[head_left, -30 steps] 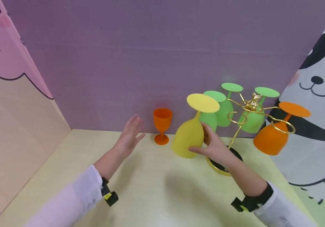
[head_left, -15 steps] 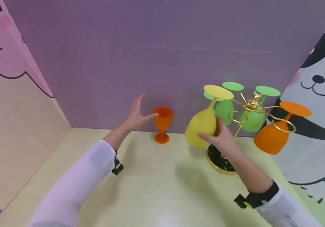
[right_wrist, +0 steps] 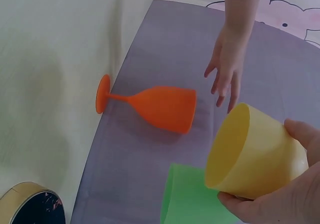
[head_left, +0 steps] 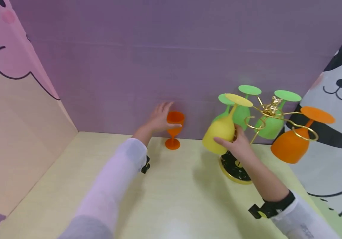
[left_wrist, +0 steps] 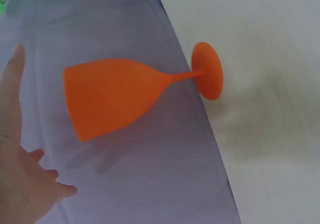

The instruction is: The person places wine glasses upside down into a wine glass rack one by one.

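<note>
My right hand [head_left: 239, 144] grips the bowl of a yellow goblet [head_left: 219, 135], which is upside down and tilted, its foot up beside the gold rack [head_left: 270, 111]. In the right wrist view the yellow goblet [right_wrist: 257, 154] shows its open mouth, with thumb and fingers round its side. An orange goblet [head_left: 173, 127] stands upright on the table by the back wall. Close to its rim is my left hand [head_left: 159, 119], thumb and fingers spread apart. The left wrist view shows a gap between that hand [left_wrist: 22, 174] and the orange goblet [left_wrist: 117, 94].
Green goblets [head_left: 268, 127] and another orange goblet [head_left: 291, 144] hang upside down from the rack's curled arms. The rack's round black base [head_left: 235, 167] with a gold rim stands on the pale table [head_left: 165, 192]. A purple wall [head_left: 147, 66] closes off the back.
My right hand has carried the yellow goblet rightward to the rack. My left hand has moved right, from beside the upright orange goblet to close at its rim.
</note>
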A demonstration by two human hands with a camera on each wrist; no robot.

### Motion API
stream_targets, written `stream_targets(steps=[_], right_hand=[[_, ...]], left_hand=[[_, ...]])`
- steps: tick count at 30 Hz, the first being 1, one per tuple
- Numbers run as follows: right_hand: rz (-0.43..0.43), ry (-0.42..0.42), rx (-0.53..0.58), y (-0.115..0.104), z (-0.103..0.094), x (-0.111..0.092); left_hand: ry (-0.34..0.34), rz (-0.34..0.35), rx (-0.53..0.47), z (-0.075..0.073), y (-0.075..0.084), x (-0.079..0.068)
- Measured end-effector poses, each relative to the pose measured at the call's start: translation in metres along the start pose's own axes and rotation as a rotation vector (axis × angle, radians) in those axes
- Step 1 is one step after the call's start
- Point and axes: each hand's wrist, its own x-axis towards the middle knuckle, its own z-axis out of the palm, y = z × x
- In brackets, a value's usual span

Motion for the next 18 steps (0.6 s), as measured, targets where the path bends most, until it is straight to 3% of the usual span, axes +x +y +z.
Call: stream_targets(steps=[4,8,14,18], right_hand=[[-0.004,0.014,0.016,0.006,0.001,0.002],[-0.019,0.034,0.038,0.012,-0.001,0.004],[0.008,0.038,0.046,0.016,-0.007,0.000],[0.007,0.033,0.050,0.016,-0.008,-0.004]], left_hand=[[-0.067,-0.003,0.122,0.010,-0.001,0.007],[-0.106,0.040,0.257,0.016,0.002,0.015],[-0.144,0.093,0.352,0.022,0.014,0.027],[-0.201,0.092,0.415,0.028,0.016,0.029]])
